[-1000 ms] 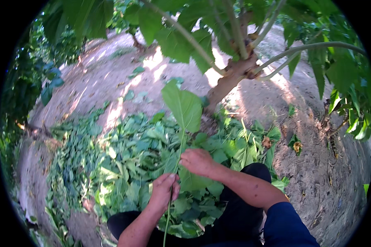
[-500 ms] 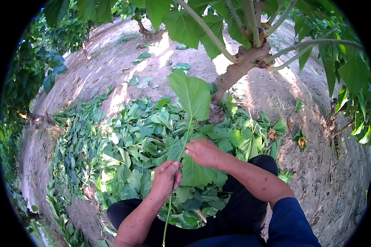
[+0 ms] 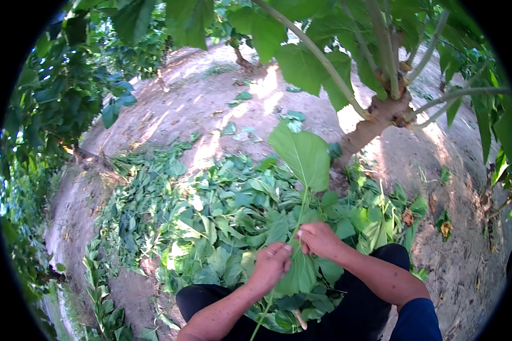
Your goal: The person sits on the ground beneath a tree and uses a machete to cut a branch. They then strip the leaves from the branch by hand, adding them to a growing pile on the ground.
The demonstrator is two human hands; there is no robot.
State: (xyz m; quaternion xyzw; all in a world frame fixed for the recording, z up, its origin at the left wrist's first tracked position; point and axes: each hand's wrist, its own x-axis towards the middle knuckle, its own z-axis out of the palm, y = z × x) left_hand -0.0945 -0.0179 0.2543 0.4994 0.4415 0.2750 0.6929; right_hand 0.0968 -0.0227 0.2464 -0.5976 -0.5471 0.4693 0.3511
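A long thin green stem [image 3: 265, 310] runs from my lap up between my hands, with a broad green leaf [image 3: 302, 154] near its upper end. My left hand [image 3: 271, 264] is closed around the stem. Just above and to the right, my right hand [image 3: 320, 238] pinches at the stem, its fingertips slightly blurred. The two hands are close together. Below my right hand hangs another large leaf [image 3: 297, 275]. A wide heap of picked green leaves [image 3: 210, 210] lies on the ground beneath and beyond my hands.
A tree trunk [image 3: 370, 128] with pale branches [image 3: 324, 57] leans in at the upper right. Leafy foliage [image 3: 45, 102] lines the left side. Dry soil [image 3: 170, 116] holds scattered leaves. My dark-trousered knees [image 3: 389, 264] flank the heap.
The whole scene has shifted right and down in view. My hands have drawn closer together, with the right one still high on the stem.
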